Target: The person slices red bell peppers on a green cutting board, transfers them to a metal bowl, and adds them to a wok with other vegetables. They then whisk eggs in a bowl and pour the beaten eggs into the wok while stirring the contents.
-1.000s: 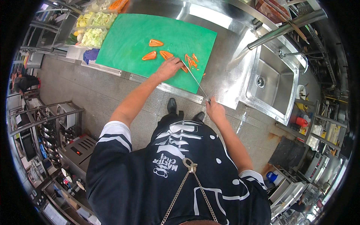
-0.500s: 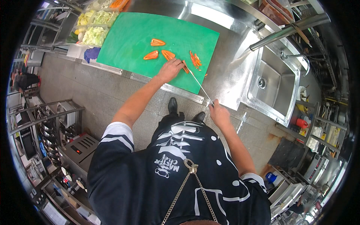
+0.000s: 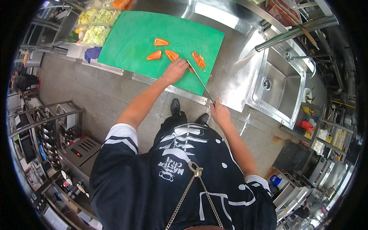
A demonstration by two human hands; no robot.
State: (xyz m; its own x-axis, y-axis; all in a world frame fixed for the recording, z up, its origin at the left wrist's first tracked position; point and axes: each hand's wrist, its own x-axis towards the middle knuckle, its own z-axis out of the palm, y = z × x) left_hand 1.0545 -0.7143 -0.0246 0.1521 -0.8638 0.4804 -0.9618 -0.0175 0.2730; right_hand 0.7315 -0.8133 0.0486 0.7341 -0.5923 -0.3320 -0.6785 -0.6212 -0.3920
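Note:
On a green cutting board (image 3: 130, 34), my left hand (image 3: 174, 72) is closed with its fingertips pressed on a piece of orange pepper (image 3: 191, 70), mostly hidden under them. My right hand (image 3: 220, 113) grips a knife (image 3: 199, 80) by its handle, past the board's near edge. Its long blade slants up and left over the board, right beside the left fingertips. Cut pepper strips (image 3: 199, 60) lie in a loose pile to the right of the blade. Three larger pepper pieces, an upper one (image 3: 161, 42), a left one (image 3: 154, 55) and one by my knuckles (image 3: 171, 55), rest further left.
Trays of chopped cabbage (image 3: 96, 35) stand off the board's left end, with a purple cloth (image 3: 92, 54) by its corner. To the right is a steel sink (image 3: 280, 80) with a curved tap (image 3: 306, 59). A slotted grate (image 3: 186, 95) runs along the near edge.
The knife and my right hand have shifted slightly left, and the blade tip now reaches further over the board. My left hand stays nearly in place on the pepper piece.

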